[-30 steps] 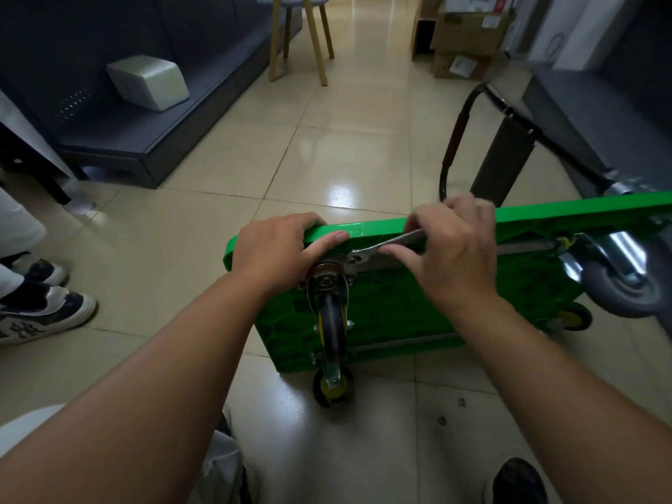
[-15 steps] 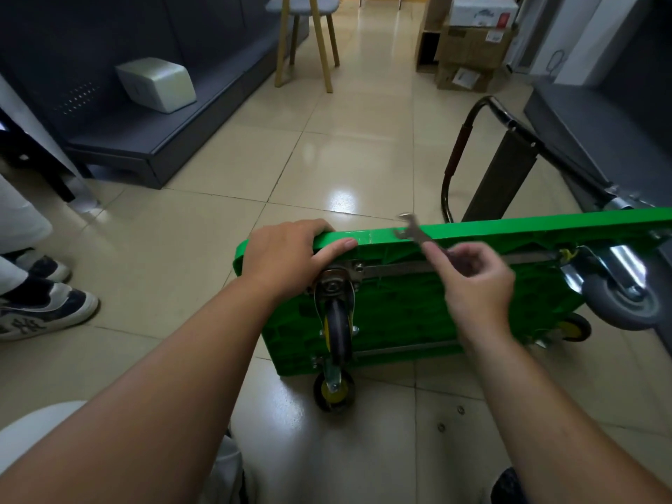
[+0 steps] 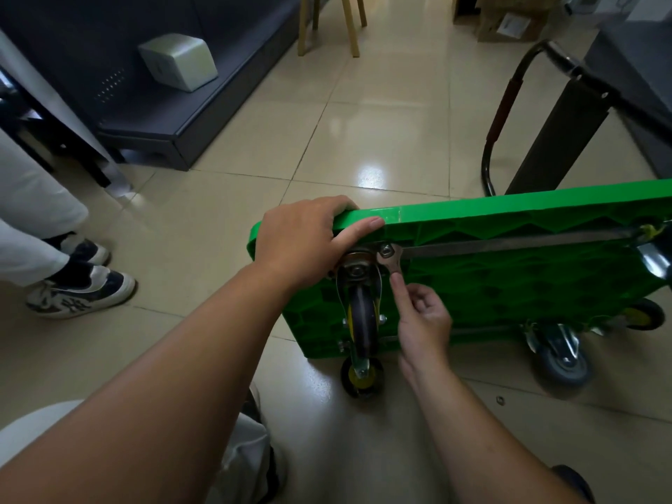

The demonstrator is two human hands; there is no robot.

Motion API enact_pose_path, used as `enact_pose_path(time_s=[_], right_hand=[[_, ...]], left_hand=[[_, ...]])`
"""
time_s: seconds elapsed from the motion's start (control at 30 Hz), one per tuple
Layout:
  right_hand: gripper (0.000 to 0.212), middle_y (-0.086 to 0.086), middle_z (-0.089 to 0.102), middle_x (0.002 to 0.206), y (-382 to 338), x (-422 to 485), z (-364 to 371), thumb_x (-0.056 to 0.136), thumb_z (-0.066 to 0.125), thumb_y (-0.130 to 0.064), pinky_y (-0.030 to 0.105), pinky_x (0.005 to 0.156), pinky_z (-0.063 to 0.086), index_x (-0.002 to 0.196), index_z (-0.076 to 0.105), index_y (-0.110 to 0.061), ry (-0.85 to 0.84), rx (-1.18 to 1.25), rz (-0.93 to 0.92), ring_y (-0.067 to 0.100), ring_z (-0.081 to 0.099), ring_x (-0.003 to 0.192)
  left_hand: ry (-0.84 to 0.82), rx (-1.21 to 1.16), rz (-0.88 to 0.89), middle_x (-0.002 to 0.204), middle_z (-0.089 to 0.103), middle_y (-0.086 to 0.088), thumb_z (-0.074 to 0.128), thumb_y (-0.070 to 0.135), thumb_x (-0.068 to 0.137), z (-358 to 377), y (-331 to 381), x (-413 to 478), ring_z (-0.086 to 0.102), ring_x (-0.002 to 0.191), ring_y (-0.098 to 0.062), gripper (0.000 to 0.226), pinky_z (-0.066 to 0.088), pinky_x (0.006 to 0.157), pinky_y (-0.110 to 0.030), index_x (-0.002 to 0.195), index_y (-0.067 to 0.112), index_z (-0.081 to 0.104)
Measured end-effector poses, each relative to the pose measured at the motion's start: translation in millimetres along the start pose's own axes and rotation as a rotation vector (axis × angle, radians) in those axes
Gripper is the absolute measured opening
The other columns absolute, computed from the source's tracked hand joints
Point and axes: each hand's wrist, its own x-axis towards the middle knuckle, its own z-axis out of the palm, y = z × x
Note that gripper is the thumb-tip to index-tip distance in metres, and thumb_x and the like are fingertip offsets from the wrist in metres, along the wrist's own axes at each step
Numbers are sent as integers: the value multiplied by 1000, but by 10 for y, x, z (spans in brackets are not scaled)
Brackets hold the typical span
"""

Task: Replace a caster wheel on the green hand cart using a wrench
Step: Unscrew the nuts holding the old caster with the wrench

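Observation:
The green hand cart stands on its long edge, its ribbed underside facing me. My left hand grips the cart's top left corner, thumb lying along the upper edge. A caster wheel with a metal fork hangs just below that corner. My right hand pinches the lower end of a steel wrench. The wrench head sits on a nut at the caster's mounting plate. Most of the wrench shaft is hidden by my fingers.
A yellow-hubbed wheel rests on the tiled floor below the caster, with other wheels to the right. The folded black handle lies behind the cart. A person's sneakers stand at left. A small nut lies on the floor.
My right hand lifted the wrench off above the cart's edge, then brought it down and set its head on the nut from below. My left hand stayed on the corner.

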Motion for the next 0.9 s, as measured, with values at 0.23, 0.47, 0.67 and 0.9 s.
enact_pose_path(time_s=[0.23, 0.47, 0.67, 0.9], right_hand=[[35, 3, 69, 82, -48, 88, -50, 71, 84, -38, 18, 65, 51, 84, 65, -13, 112, -180, -171, 8, 65, 74], [39, -17, 48, 85, -880, 23, -265, 65, 84, -52, 39, 81, 45, 80, 64, -23, 164, -897, -771, 17, 48, 90], [42, 6, 65, 80, -1858, -51, 231, 64, 87, -41, 42, 83, 30, 81, 62, -13, -162, -1719, -1497, 31, 54, 90], [44, -1, 59, 85, -1818, -63, 28, 62, 86, -53, 36, 76, 35, 80, 62, -21, -217, -1539, -1263, 23, 48, 90]], left_hand=[[4, -3, -3, 83, 63, 14, 22, 83, 89, -2, -1, 3, 56, 73, -12, 66, 33, 54, -29, 115, 40, 66], [-13, -14, -17, 90, 68, 12, 24, 84, 87, -37, 17, 4, 60, 78, -16, 68, 40, 60, -31, 117, 40, 66], [-18, -28, -11, 87, 67, 12, 25, 83, 89, -84, 53, -47, 56, 73, -13, 65, 32, 56, -30, 115, 39, 65], [-22, -50, -17, 86, 66, 12, 24, 85, 86, -92, 49, -47, 58, 75, -14, 68, 30, 55, -30, 114, 39, 66]])
